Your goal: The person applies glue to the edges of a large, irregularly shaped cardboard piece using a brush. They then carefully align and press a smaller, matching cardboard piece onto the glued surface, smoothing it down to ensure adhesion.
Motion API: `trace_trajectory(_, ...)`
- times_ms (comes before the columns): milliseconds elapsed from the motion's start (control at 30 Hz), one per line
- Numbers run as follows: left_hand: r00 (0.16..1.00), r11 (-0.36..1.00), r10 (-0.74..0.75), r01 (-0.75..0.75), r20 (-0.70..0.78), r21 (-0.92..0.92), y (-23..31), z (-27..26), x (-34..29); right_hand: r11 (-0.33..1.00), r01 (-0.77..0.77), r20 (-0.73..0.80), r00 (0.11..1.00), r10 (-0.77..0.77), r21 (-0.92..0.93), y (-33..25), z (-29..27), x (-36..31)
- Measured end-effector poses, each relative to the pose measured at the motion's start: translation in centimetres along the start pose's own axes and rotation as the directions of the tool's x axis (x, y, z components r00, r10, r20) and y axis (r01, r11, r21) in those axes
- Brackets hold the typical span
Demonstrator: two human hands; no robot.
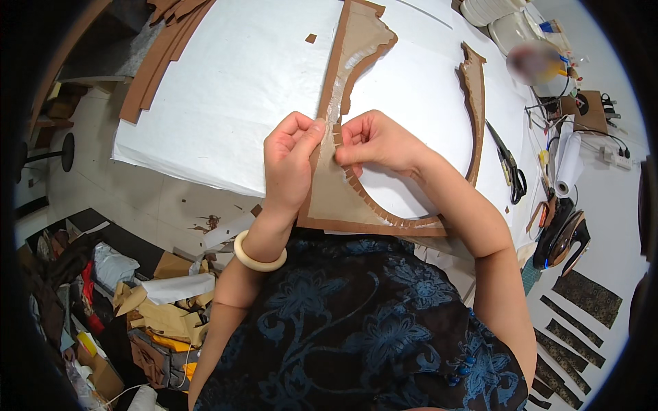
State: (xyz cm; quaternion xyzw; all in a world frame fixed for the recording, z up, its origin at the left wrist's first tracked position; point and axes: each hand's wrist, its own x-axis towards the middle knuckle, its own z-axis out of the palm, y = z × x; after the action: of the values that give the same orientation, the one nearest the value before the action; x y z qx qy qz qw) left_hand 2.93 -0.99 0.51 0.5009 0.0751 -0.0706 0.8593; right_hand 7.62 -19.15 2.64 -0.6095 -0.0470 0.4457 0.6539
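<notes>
A large brown fabric piece (329,198) with beige backing lies along the white table's near edge. Its inner curve is snipped into small tabs, several of them folded over onto the backing. My left hand (295,154) pinches the piece's left edge between thumb and fingers. Across the narrow part, the fingers of my right hand (377,142) are closed on the snipped edge, with their tips partly hidden. To the right lies a second, narrow curved brown piece (478,103), partly behind my right forearm. Black-handled scissors (513,171) rest beside it.
Brown fabric strips (154,75) are stacked on the white table (226,89) at far left. White spools (510,31), a paper roll (567,168) and an iron (572,243) stand at the right. Below left is a scrap heap (161,315); dark patterned strips (572,335) lie lower right.
</notes>
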Motion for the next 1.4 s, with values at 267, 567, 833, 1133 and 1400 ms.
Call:
trace_trajectory(267, 0.999, 0.998, -0.032, 0.032, 0.002, 0.059, 0.3, 0.3, 0.6, 0.938, 0.076, -0.049, 0.997, -0.063, 0.338, 0.7, -1.5, 0.4)
trace_trajectory(567, 0.999, 0.988, 0.031, -0.035, 0.031, 0.150, -0.5, 0.2, 0.7, 0.949, 0.118, -0.112, 0.990, -0.088, 0.292, 0.9, -1.7, 0.7)
trace_trajectory(833, 0.992, 0.971, 0.124, -0.127, 0.026, 0.202, -1.5, 0.0, 0.5, 0.967, 0.052, -0.091, 0.995, -0.030, 0.249, -0.2, -1.5, 0.8)
trace_trajectory(1133, 0.998, 0.996, 0.005, -0.010, 0.055, 0.093, 0.1, 1.5, 5.1, 0.977, 0.101, -0.059, 0.994, -0.091, 0.186, 0.5, -0.8, 0.3)
trace_trajectory(1400, 0.984, 0.973, 0.179, -0.177, 0.001, 0.147, -1.4, 2.2, 4.9, 0.986, 0.132, -0.093, 0.988, -0.122, 0.104, 0.2, -0.6, 0.3)
